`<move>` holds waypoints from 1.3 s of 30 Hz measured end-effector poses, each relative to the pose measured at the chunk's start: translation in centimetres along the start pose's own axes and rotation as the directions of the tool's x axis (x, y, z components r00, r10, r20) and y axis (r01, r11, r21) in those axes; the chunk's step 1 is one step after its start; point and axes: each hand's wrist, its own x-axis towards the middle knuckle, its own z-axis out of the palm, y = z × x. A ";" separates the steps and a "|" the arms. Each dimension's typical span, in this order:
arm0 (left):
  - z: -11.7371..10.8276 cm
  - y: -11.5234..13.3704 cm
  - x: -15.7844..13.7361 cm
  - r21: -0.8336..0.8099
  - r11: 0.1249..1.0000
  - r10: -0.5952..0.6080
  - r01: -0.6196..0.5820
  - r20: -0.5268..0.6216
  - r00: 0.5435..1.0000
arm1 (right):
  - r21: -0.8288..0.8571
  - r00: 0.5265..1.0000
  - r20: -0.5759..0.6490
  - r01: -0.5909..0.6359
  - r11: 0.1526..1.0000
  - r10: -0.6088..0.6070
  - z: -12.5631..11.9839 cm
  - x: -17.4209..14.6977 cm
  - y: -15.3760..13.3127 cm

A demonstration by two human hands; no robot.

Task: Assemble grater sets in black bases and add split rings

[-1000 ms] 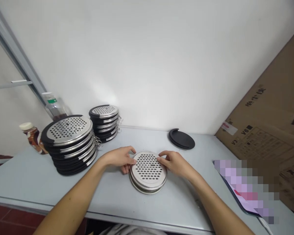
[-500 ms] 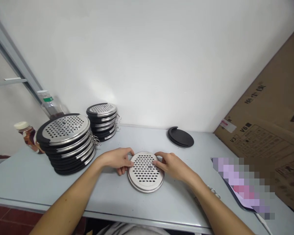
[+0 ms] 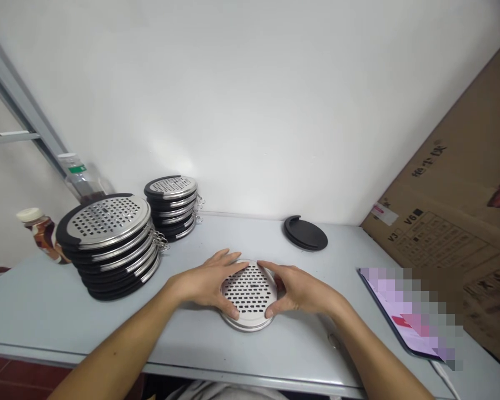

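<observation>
A round perforated metal lid (image 3: pixel 250 294) lies flat on the table in front of me, seemingly on a second metal rim under it. My left hand (image 3: pixel 204 284) clasps its left side, with the thumb on the near edge and the fingers spread over the far left edge. From the other side my right hand (image 3: pixel 302 289) grips the right rim, thumb near me and index finger at the far edge. Farther back on the right rests a round black holder (image 3: pixel 307 235) with a raised crescent lip. By my right forearm a small metal piece (image 3: pixel 332 340) is partly hidden.
To the left stands a stack of metal discs in black holders (image 3: pixel 108 219), with a second such stack (image 3: pixel 173 187) behind it. Two bottles, one brown (image 3: pixel 44 236) and one clear (image 3: pixel 81 180), stand beside them. A phone (image 3: pixel 404 322) and a cardboard box (image 3: pixel 454 216) are on the right.
Both hands have shifted their hold: the thumbs moved from the lid's far part to its near edge, and the fingers spread around the sides. The lid stays in about the same place.
</observation>
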 end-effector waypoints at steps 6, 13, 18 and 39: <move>0.3 -0.4 0.5 0.027 1.000 0.004 -0.006 0.049 0.999 | 0.043 1.000 0.025 -0.007 0.999 0.006 0.1 0.1 -0.1; 0.6 -1.0 1.0 0.075 0.997 0.019 -0.024 0.065 0.998 | 0.052 0.995 0.073 -0.069 0.996 0.065 0.3 0.1 -0.2; 0.6 -1.0 1.0 0.060 0.998 0.025 -0.029 0.068 0.997 | 0.074 0.995 0.082 -0.064 0.995 0.058 0.3 0.2 0.2; 0.5 -0.5 0.8 -0.049 0.998 -0.048 0.047 -0.028 0.998 | -0.253 0.771 -0.620 -0.374 0.892 0.147 -2.3 3.8 6.8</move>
